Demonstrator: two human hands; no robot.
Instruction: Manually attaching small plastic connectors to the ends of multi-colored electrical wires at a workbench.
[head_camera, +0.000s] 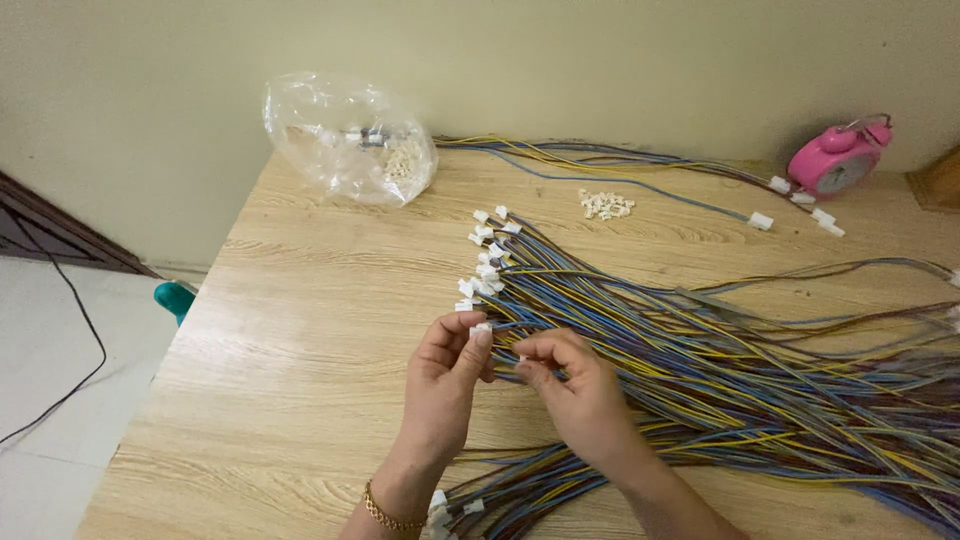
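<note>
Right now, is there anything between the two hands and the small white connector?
Nothing visible. The left hand already pinches the white connector at its fingertips, and the right hand holds wire ends beside it.

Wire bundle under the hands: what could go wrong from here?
The left hand pinches a small white connector above a dense wire bundle; if dropped, it might vanish among the strands. The right hand works amid crossing wires, so a neighbouring one could get tugged. The loose connector pile could scatter if wires shift.

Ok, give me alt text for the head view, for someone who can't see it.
Two bare hands meet over a wooden table: the left hand pinches a small white connector, the right hand pinches wire ends. A big bundle of coloured wires lies alongside.
</note>
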